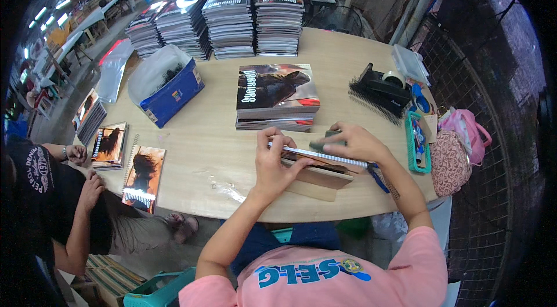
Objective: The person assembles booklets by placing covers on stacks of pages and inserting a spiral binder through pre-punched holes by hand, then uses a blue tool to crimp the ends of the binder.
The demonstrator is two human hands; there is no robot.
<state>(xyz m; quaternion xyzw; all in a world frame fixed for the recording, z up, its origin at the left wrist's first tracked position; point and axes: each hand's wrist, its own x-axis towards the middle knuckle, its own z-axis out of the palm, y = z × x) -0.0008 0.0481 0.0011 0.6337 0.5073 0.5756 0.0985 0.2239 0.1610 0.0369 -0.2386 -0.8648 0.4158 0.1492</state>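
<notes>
My left hand (271,165) grips a notebook (325,158) tilted up on its edge, its white page edges upward, thumb against the near side. Just beyond its upper edge, my right hand (355,143) has its fingers closed on a small dark green block (328,139). Tan boards (322,178) stand or lie under the notebook on my side; their exact arrangement is partly hidden. A blue-handled tool (378,178) lies beside my right forearm, with a dark wire coil (394,192) close to it.
Ahead is a pile of glossy notebooks (277,89); taller stacks (228,22) line the far edge. A blue box (171,93) stands left, a black tape dispenser (383,87) and green basket (419,143) right. At left, a person (75,197) sits by coil-bound notebooks (144,176).
</notes>
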